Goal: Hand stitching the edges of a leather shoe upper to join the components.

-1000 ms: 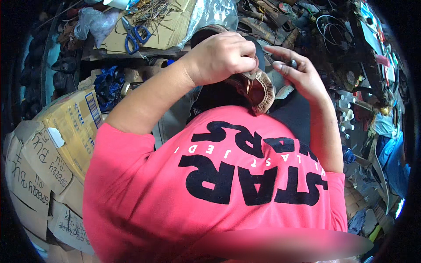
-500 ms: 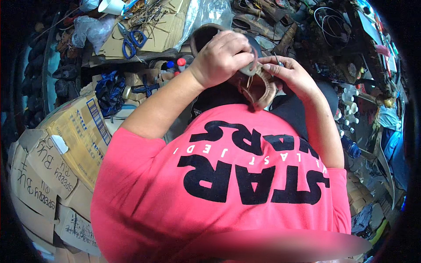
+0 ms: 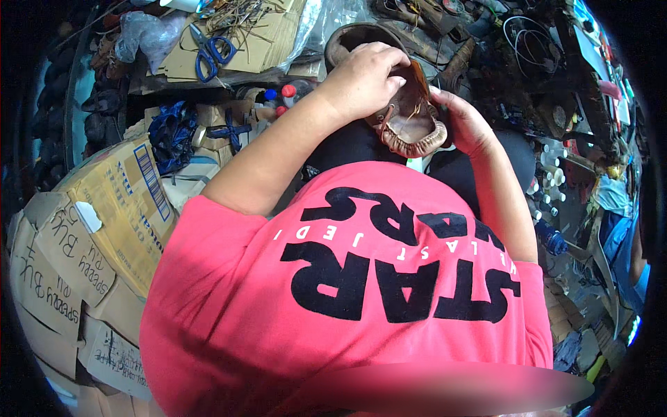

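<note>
A brown leather shoe (image 3: 410, 125) with a gathered, puckered toe seam is held above my lap, its hollow inside turned up. My left hand (image 3: 365, 78) bends over its far left side, thumb and fingers closed together at the edge. Anything pinched there is too small to make out. Along the right edge my right hand (image 3: 467, 119) grips the shoe, thumb on top and the other fingers hidden underneath. Thin light threads (image 3: 418, 106) hang in the opening. Beyond my left hand shows a rounded brown rim (image 3: 338, 47); my hand covers where it meets the shoe.
Blue-handled scissors (image 3: 212, 55) and thin brown strips (image 3: 244, 24) lie on cardboard at the far left. Bottles with red caps (image 3: 288, 91) stand behind my left forearm. Cardboard boxes (image 3: 118, 215) fill the left. Scraps (image 3: 455, 66) crowd the far side; small bottles (image 3: 551, 174) stand right.
The shoe has turned so its inside and toe seam face up more. The rounded rim has shifted right. My left hand, blurred before, is steadier; my right hand has moved slightly down along the edge.
</note>
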Demonstrator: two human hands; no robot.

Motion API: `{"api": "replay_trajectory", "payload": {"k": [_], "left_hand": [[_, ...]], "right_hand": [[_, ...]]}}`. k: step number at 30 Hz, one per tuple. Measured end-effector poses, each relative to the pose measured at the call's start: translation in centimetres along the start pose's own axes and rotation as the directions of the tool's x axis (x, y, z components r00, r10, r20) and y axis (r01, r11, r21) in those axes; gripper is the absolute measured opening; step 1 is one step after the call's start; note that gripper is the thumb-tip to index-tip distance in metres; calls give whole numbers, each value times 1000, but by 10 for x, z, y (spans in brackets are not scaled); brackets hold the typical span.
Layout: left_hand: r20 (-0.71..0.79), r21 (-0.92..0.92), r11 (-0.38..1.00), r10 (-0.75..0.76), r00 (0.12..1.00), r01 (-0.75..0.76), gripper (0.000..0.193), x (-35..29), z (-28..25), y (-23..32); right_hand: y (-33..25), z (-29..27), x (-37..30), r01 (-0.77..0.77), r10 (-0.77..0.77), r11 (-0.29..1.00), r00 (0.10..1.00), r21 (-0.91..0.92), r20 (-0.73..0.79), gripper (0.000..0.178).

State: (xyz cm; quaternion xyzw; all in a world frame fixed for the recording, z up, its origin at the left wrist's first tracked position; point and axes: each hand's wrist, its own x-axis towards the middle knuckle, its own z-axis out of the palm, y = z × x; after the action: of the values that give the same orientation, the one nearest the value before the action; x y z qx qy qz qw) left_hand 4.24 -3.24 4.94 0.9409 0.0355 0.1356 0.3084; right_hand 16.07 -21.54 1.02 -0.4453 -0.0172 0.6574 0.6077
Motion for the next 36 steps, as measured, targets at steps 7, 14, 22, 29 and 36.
{"api": "replay_trajectory", "payload": {"k": [7,14,22,29,36], "left_hand": [[115,25,992,-128,985,126,39,12,8,2],[104,50,996,-84,991,79,19,9,10,-3],[152,-31,996,-76,985,81,16,4,3,-1],[49,-104,990,102,994,-97,12,-4,0,-3],[26,-140,966,225,974,-219,9,-13,-2,2]], "right_hand": [[-9,16,-12,395,-717,411,697,-822,-24,29],[-6,-3,-5,199,-325,876,917,-439,-233,23],[-3,-3,1,227,-311,925,913,-303,-265,23],[7,-12,10,283,-361,918,886,-278,-289,21],[10,-18,12,289,-379,905,881,-312,-282,24]]}}
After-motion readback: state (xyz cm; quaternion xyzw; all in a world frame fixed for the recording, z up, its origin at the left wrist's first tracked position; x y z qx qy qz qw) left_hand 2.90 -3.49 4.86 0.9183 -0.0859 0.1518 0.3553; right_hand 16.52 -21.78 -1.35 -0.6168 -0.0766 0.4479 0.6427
